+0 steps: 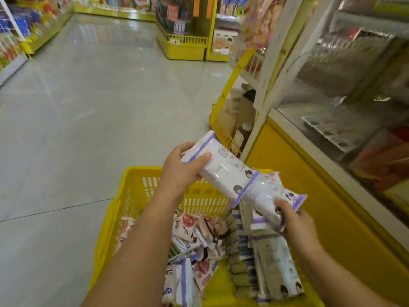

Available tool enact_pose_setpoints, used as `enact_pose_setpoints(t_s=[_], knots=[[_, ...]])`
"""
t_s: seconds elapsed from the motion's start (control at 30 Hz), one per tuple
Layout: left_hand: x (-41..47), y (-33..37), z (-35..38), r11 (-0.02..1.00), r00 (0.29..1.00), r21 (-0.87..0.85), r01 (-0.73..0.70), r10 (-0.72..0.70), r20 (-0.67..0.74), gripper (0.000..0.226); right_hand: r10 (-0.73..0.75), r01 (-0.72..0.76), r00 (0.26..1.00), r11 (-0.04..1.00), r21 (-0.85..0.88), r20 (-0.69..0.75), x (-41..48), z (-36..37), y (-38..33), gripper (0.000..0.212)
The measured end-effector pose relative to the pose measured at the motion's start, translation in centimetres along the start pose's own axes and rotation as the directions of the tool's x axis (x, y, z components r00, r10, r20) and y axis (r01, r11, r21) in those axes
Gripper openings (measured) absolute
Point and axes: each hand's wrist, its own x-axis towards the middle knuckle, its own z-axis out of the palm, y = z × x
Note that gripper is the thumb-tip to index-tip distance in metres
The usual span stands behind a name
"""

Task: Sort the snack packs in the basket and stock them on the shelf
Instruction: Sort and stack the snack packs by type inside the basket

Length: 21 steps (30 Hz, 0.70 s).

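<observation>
A yellow plastic basket point(132, 196) stands on the floor below me, holding several snack packs point(199, 238), pink-white ones on the left and grey-purple ones point(267, 258) stacked on the right. Above it I hold white packs with purple bands point(230, 173) in a slanted row. My left hand point(181, 167) grips the upper end, thumb on top. My right hand point(294, 222) grips the lower end by the purple edge. The shelf point(345, 120) with a yellow base is to my right, blurred.
A yellow rack point(225, 129) with bottles and boxes stands just beyond the basket on the right. Another yellow display point(186, 45) sits farther down the aisle. Shelves of goods point(20, 36) line the left side. Grey tiled floor point(99, 96) stretches ahead.
</observation>
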Motion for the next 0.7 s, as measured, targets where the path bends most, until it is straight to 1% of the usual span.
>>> enact_pose_setpoints(t_s=[0.07,0.1,0.2,0.27,0.33,0.37,0.43,0.5,0.6,0.7], knots=[[-0.2,-2.8,2.2,0.976,0.989,-0.178,0.127,-0.138,-0.053,0.039,0.179,-0.178,0.984,0.974,0.142,0.005,-0.3,-0.4,2.2,0.02],[-0.4,-4.1,3.1,0.951,0.978,-0.25,0.182,-0.202,-0.056,0.039,0.235,-0.234,0.972,0.955,0.183,0.016,-0.4,-0.5,3.1,0.021],[-0.8,-7.2,5.1,0.902,0.942,-0.34,0.265,-0.317,-0.107,0.032,0.314,-0.313,0.949,0.932,0.182,0.021,-0.2,-0.6,5.0,0.027],[-0.4,-8.3,5.7,0.879,0.913,-0.375,0.295,-0.375,-0.161,0.034,0.333,-0.332,0.943,0.928,0.168,0.022,0.5,-0.4,5.2,0.033],[0.4,-9.0,6.2,0.851,0.879,-0.396,0.344,-0.441,-0.183,0.031,0.307,-0.307,0.951,0.94,0.147,0.019,1.6,-0.1,4.8,0.036],[0.8,-9.3,6.5,0.832,0.86,-0.396,0.388,-0.481,-0.169,0.029,0.275,-0.274,0.961,0.952,0.135,0.012,2.1,0.1,4.5,0.035],[1.3,-10.1,7.3,0.767,0.812,-0.399,0.503,-0.578,-0.086,0.033,0.196,-0.194,0.981,0.974,0.113,-0.002,2.7,0.5,4.1,0.033],[1.5,-10.9,8.5,0.687,0.754,-0.401,0.607,-0.656,0.017,0.039,0.1,-0.098,0.995,0.99,0.1,-0.008,2.9,0.7,3.9,0.035],[1.4,-12.2,10.5,0.624,0.71,-0.393,0.676,-0.695,0.118,0.043,0.031,-0.031,0.999,1.0,0.001,-0.044,2.7,0.8,3.7,0.034],[1.3,-12.7,12.1,0.622,0.705,-0.379,0.686,-0.696,0.134,0.04,-0.031,0.017,0.992,0.994,-0.106,-0.126,2.0,0.6,3.6,0.03]])
